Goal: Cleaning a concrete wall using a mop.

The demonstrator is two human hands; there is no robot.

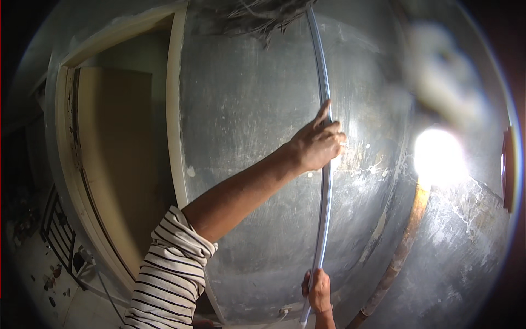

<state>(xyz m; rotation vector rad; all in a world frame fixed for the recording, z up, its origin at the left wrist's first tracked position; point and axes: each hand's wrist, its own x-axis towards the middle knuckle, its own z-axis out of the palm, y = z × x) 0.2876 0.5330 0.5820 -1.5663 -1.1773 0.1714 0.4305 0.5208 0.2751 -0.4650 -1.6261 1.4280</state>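
Observation:
A long, narrow, silvery strip (324, 219) runs nearly upright in front of a grey, scuffed wall (246, 137), from the top of the view almost to the bottom. My left hand (319, 143) reaches across from the lower left, its sleeve striped and rolled up. Its fingers close around the strip near mid-height, with the index finger stretched up along it. Lower down, my right hand (320, 293) grips the same strip near its bottom end. Whether the strip touches the wall, I cannot tell.
At left stands a doorway with a pale frame (174, 98) and a tan door (118, 164). A glaring lamp (438, 156) sits atop a rusty pole (405, 236) at right. Dark stringy material (257, 16) hangs above. A blurred pale object (446, 77) is at upper right, a dark metal rack (59, 236) at lower left.

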